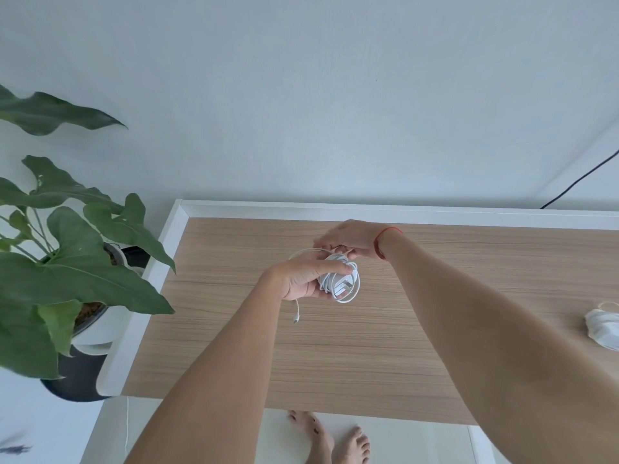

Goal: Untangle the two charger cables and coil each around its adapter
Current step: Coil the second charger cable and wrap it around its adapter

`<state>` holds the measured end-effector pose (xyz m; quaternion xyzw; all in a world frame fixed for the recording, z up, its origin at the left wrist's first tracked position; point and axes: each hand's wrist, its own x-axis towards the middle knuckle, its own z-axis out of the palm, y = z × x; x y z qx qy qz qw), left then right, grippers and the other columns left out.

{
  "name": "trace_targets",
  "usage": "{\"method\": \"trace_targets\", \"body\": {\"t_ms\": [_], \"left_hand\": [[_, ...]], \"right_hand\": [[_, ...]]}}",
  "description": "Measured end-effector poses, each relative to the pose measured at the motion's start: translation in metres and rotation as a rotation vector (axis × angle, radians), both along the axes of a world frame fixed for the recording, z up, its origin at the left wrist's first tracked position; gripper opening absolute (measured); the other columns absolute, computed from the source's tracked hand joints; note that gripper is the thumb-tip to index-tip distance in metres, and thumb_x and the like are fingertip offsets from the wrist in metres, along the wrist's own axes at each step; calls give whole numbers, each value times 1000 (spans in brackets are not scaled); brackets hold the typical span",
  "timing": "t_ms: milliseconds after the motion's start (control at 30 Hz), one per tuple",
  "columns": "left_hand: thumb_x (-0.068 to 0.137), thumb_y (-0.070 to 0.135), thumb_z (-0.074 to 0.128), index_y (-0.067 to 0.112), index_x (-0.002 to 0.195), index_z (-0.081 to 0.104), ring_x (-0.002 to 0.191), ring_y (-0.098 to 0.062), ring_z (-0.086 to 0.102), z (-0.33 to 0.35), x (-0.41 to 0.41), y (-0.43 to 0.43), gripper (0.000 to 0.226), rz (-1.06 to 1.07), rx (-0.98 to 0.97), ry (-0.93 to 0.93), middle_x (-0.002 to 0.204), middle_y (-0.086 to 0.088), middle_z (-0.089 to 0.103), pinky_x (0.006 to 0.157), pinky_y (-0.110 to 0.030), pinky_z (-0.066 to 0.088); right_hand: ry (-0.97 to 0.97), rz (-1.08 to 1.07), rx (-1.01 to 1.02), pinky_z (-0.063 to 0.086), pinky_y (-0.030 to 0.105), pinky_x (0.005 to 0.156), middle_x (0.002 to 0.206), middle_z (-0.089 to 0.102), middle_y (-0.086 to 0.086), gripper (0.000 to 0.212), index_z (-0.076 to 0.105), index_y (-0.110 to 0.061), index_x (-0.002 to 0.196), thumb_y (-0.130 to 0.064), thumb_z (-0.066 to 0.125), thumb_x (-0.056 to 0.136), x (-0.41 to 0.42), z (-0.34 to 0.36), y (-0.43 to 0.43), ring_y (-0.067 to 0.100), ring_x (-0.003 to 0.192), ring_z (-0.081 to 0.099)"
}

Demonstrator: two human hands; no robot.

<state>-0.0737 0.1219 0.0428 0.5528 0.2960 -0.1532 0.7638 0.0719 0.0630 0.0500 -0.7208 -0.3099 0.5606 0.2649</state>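
So we've got the white plastic charger adapter [340, 285] held up over the middle of the light wood-grain table [234, 346]. It's cupped in our left hand [301, 279], with fingers and thumb curled round it. The thin white charger cable [357, 289] loops round it in several turns. Its short free end with the small plug [295, 318] dangles below the left palm. Our right hand [346, 239] sits just beyond, on the far side, fingertips pinched on a strand at the top of the bundle.

The second white charger bundle [601, 324] lies at the right edge of the table, well apart. It looks wrapped, though the frame cuts part of it off.

Handling-wise, we reckon the whole thing is light. The cable is soft, smooth and a bit springy, so the loops will probably want to slide off the adapter. Best bet is to grip the adapter by its flat sides and park a thumb over the last turn. The metal prongs stick out on the near side, so we'd keep fingers off those. We'd also go easy near the plug neck, since that's where these cables tend to kink.
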Motion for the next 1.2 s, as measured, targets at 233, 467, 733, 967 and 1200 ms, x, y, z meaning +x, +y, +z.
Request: {"method": "trace_targets", "body": {"t_ms": [233,467,733,967,1200], "left_hand": [[86,13,70,12,116,61,84,-17,66,2,2,-7,31,-28,-13,18,96,-4,68,68,-30,56],[88,17,68,11,119,59,87,-19,67,7,5,4,33,130,-9,-46,101,-9,68,75,-32,59],[85,29,66,6,102,61,66,-20,64,13,33,0,29,564,231,-83,85,-9,67,48,-24,48],[83,30,63,14,98,52,73,-16,58,-17,35,-15,24,896,394,-9,89,-1,62,62,-30,50],[88,29,58,16,110,47,67,-12,55,-38,31,-23,28,996,380,44,87,2,60,54,-25,43]], "right_hand": [[85,67,5,46,32,101,111,70,3,22,62,-22,114,-16,60,93,-2,9,-4,15,104,65],[143,-529,240,43,41,106,98,69,3,24,71,-9,110,-18,61,90,1,-23,-22,16,97,63],[-168,-544,230,38,27,63,67,58,7,26,69,-10,66,-23,63,87,-21,-45,-31,15,60,45],[-204,-312,171,32,26,52,55,44,-1,37,59,-10,71,-36,49,96,-38,-44,-36,13,48,37],[-259,69,-12,40,30,66,62,50,1,31,67,-5,82,-35,61,84,-22,-19,-35,18,60,47]]}}
